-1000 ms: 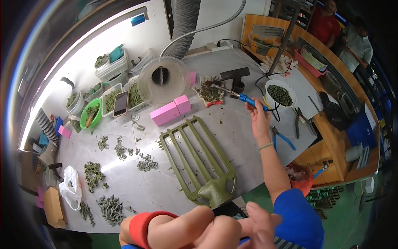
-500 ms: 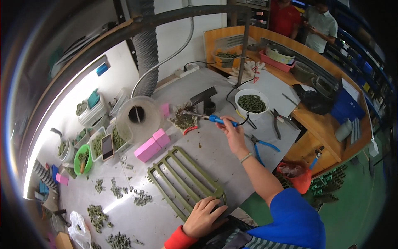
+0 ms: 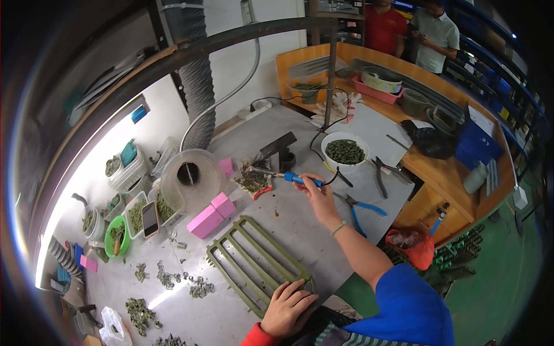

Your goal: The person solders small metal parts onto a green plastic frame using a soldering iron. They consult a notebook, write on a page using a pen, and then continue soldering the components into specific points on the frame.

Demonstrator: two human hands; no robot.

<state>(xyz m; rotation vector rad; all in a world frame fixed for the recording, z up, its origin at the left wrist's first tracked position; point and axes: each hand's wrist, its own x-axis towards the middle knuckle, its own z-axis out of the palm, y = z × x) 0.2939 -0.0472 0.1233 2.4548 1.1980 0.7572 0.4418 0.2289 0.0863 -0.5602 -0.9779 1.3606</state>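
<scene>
My right hand [image 3: 317,195] is closed round the blue handle of a soldering iron [image 3: 296,178]. The iron's metal shaft points left, its tip at a dirty, red-edged cloth or glove [image 3: 254,183] covered in dark residue. An olive-green slatted frame [image 3: 254,262] with several parallel bars lies on the grey table in front of me. On its near right corner rests my left hand [image 3: 290,308], fingers bent slightly and apart; the thumb is hidden. Right of the iron stand a white bowl [image 3: 344,164] of small dark-green parts and blue-handled pliers [image 3: 356,214].
Pink blocks [image 3: 211,217] and a clear fume hood [image 3: 192,181] on a grey hose stand beyond the frame. Piles of small metal parts [image 3: 139,316] lie at left, below tubs and a phone [image 3: 150,219]. More pliers [image 3: 380,179] lie at right. Two people [image 3: 435,37] stand far back.
The view has shifted slightly, so the table things sit a little differently in the picture. The iron's tip stays at the dirty cloth, and my left hand remains on the frame's corner.
</scene>
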